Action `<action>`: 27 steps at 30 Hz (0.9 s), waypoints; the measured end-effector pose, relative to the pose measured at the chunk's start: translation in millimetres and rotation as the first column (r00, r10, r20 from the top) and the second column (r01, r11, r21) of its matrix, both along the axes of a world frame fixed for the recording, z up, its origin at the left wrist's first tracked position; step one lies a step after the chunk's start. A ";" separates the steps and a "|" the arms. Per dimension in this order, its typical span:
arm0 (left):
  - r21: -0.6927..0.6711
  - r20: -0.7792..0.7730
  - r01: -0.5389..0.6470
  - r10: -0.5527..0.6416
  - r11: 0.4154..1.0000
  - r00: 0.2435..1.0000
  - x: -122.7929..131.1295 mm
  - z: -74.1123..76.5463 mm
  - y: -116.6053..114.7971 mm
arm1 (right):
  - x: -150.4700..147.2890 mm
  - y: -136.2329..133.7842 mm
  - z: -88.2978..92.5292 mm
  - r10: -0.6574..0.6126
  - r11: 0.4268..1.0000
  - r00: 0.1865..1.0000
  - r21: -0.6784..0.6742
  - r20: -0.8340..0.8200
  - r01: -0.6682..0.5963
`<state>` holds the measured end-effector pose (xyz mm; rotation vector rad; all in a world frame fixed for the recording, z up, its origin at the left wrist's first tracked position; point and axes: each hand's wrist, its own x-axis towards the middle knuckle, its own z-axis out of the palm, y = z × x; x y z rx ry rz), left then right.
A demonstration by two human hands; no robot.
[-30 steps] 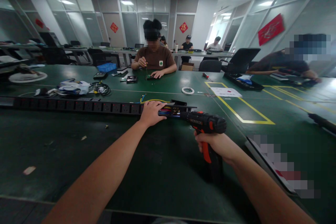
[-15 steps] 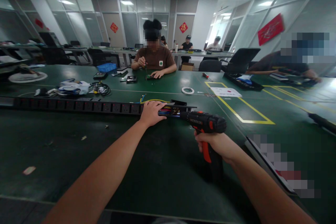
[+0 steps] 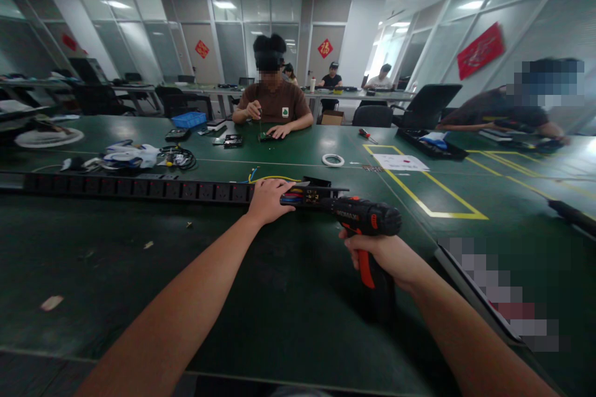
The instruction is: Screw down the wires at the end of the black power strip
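A long black power strip with a row of sockets lies across the green table. My left hand is closed over it near its right end, thumb on the near side and fingers over the top. Right of that hand the casing is open, showing coloured wires and small metal parts. In my right hand is a black and orange cordless drill, gripped by its handle. Its nose points left at the strip's open end; the tip against the casing is too dark to make out.
Behind the strip lie a white cable coil, a paper sheet and a screwdriver. A black tray stands further right. Bundled cables lie at left. Across the table a co-worker handles small parts; another sits at right.
The bluish glow at the drill's nose has gone out. My right index finger has shifted slightly forward at the trigger. My left hand and the strip stay put.
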<state>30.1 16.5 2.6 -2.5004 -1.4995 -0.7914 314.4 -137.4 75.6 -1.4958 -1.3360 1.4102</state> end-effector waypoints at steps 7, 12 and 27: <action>-0.011 0.009 0.007 -0.007 1.000 1.000 0.3 -0.7 0.4 | 2.7 -0.8 -1.8 0.025 1.000 1.000 0.004 0.001 -0.025; 0.001 -0.002 0.006 -0.006 1.000 1.000 -0.2 -0.9 0.4 | 2.0 -0.2 -0.5 0.018 1.000 1.000 0.011 0.009 -0.019; -0.017 0.006 0.008 -0.008 1.000 1.000 0.7 2.4 -1.8 | -0.4 -0.8 4.7 0.003 1.000 1.000 -0.013 0.003 -0.003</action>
